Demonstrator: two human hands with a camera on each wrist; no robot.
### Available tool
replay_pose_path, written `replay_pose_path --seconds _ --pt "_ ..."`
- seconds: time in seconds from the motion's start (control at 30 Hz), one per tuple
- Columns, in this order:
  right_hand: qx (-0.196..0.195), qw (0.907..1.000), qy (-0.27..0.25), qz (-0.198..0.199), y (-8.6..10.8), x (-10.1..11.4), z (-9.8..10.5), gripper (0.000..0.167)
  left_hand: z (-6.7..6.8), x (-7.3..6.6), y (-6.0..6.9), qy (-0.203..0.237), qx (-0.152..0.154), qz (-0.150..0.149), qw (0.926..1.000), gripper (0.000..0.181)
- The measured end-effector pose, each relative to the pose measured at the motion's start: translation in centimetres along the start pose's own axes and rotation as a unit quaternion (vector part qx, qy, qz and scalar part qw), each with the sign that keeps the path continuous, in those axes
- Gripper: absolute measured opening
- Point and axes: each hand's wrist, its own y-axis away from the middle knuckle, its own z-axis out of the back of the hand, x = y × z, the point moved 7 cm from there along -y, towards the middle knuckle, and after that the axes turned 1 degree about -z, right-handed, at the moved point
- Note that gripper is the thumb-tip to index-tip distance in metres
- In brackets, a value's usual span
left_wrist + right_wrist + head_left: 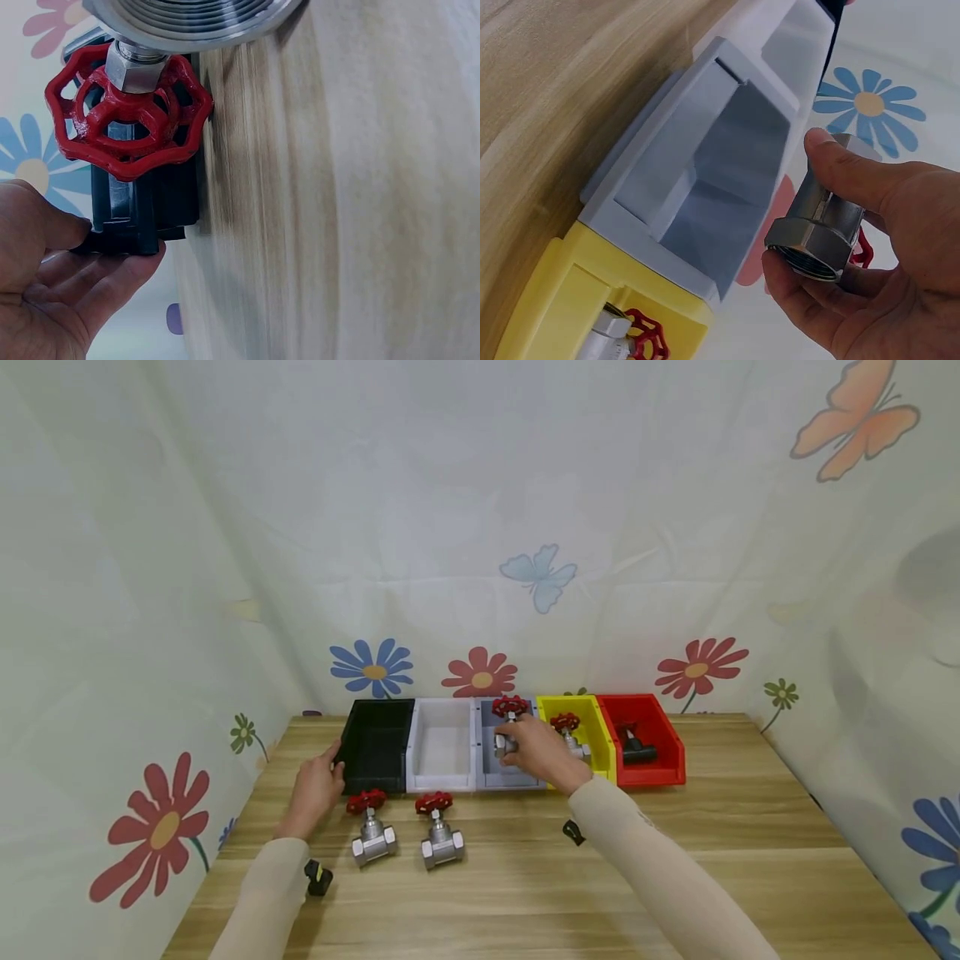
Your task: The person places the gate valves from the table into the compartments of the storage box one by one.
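My right hand (pixel 542 746) grips a gate valve (pixel 510 716) by its steel body, over the grey bin (pixel 513 782). In the right wrist view, thumb and fingers wrap the valve's hex-ended body (pixel 819 225), while its red handwheel is mostly hidden behind them. At the left, my left hand (pixel 313 789) pinches the side of the black bin (pixel 375 752), thumb on one side and fingers on the other in the left wrist view. Two more gate valves, one on the left (pixel 372 835) and one beside it (pixel 441 837), lie on the table before the bins.
A white bin (pixel 442 782) stands between black and grey. Right of grey, the yellow bin (pixel 602 727) holds a gate valve (pixel 607 337); the red bin (pixel 671 752) contains a black T-shaped piece (pixel 637 752). A patterned cloth wall (pixel 420 610) rises behind the wooden table (pixel 525 893).
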Motion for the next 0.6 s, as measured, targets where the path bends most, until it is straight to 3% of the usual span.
replay_pose_path --seconds 0.6 --pt "0.007 0.9998 0.0 -0.016 -2.7 -1.1 -2.5 0.051 -0.1 0.1 -0.1 -0.003 -0.002 0.0 1.0 0.046"
